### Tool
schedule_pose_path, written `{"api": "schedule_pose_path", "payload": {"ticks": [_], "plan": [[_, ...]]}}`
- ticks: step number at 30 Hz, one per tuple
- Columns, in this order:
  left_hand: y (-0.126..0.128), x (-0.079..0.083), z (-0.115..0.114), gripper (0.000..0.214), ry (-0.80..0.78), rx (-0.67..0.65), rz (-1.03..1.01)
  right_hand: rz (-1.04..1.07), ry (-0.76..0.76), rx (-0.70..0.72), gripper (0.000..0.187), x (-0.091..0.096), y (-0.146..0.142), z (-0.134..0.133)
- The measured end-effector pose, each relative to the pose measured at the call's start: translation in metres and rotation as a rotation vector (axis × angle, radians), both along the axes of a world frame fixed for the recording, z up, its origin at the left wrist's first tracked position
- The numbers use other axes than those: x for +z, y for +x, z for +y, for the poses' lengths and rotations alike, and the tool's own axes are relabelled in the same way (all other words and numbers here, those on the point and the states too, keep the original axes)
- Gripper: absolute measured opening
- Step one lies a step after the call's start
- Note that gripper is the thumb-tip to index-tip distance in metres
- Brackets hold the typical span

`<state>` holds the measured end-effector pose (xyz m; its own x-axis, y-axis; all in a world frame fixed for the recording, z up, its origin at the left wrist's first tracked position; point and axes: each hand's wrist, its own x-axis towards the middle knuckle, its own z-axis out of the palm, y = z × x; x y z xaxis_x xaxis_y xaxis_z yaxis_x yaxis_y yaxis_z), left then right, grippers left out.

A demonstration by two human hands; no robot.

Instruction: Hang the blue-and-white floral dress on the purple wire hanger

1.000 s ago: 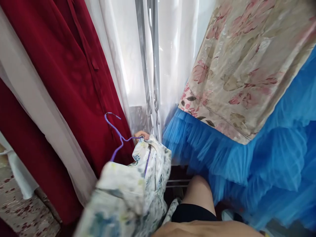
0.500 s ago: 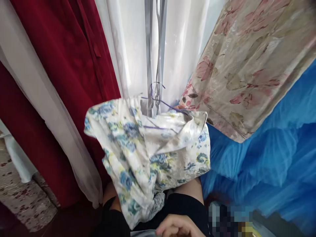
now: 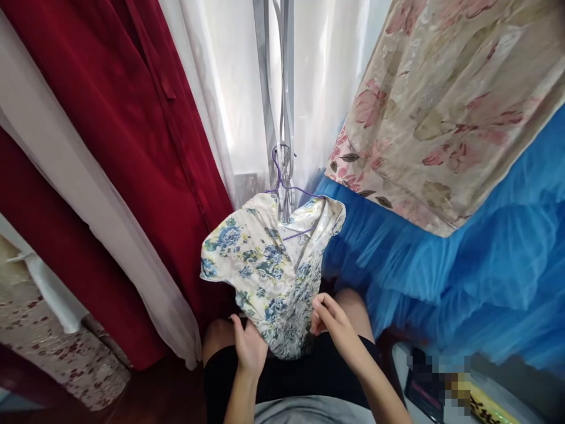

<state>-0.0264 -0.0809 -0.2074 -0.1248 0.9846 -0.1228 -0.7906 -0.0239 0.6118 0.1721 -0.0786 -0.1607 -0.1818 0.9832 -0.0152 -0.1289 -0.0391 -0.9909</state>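
Note:
A short-sleeved white blouse (image 3: 265, 259) with blue and yellow-green flowers hangs by its shoulders on a thin purple hanger (image 3: 302, 191). The hanger's hook is up among the grey straps (image 3: 286, 118). At the gathered lower part of the blouse, on its left side, is my left hand (image 3: 252, 348); its thumb stands apart and its fingertips are partly hidden by the cloth. My right hand (image 3: 329, 318) is at the blouse's lower right edge, with curled fingers closed against the cloth.
Red cloth (image 3: 176, 159) and sheer pale fabric (image 3: 132, 253) hang on the left, white drapery (image 3: 220, 88) behind. To the right are a beige floral garment (image 3: 432, 135) and blue ruffled tulle (image 3: 441, 271). A yellow packet (image 3: 489, 406) lies low at right.
The blouse, bunched and swung out before, now hangs straighter on the hanger, with its left sleeve lowered. Both hands have come to its lower part; one hand was low in front of my lap.

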Motion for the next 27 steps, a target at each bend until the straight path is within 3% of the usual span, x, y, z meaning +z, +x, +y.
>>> {"api": "schedule_pose_path", "payload": {"ticks": [2,5,9,11,14,16,17,19,21,22,25,27], "plan": [[-0.003,-0.007,-0.006,0.078,-0.08,0.044,0.156,-0.043,-0.002,-0.059,0.04,-0.001,-0.014,0.019],[0.002,-0.013,-0.008,0.063,-0.167,0.077,0.378,-0.095,0.108,-0.098,0.036,0.006,-0.033,0.037],[-0.003,-0.017,0.004,0.039,-0.183,0.161,0.468,-0.025,0.206,-0.111,0.039,0.017,-0.035,0.035],[-0.02,-0.017,0.012,0.032,-0.138,0.373,0.613,0.039,0.129,-0.135,0.035,0.016,-0.027,0.025],[-0.047,-0.012,0.019,0.032,-0.01,0.878,0.812,0.119,0.013,-0.134,0.033,0.014,-0.017,0.008],[-0.05,-0.005,0.015,0.028,0.096,1.046,0.88,0.124,-0.017,-0.12,0.032,0.015,-0.018,0.0],[-0.044,-0.002,0.012,0.024,0.164,1.006,0.934,0.11,-0.027,-0.104,0.031,0.018,-0.02,-0.002],[-0.02,0.002,0.003,0.022,0.321,0.698,1.096,0.064,-0.034,-0.051,0.03,0.023,-0.027,-0.004],[0.008,0.005,-0.004,0.034,0.431,0.366,1.194,0.015,-0.012,0.022,0.028,0.027,-0.033,-0.005],[0.02,0.005,-0.006,0.037,0.446,0.28,1.2,-0.002,0.006,0.061,0.028,0.028,-0.035,-0.005],[0.039,0.007,-0.006,0.01,0.426,0.284,1.154,0.018,0.003,0.147,0.033,0.027,-0.036,-0.009],[0.04,0.011,-0.006,0.022,0.435,0.273,1.169,0.063,-0.062,0.141,0.037,0.03,-0.033,-0.008]]}}
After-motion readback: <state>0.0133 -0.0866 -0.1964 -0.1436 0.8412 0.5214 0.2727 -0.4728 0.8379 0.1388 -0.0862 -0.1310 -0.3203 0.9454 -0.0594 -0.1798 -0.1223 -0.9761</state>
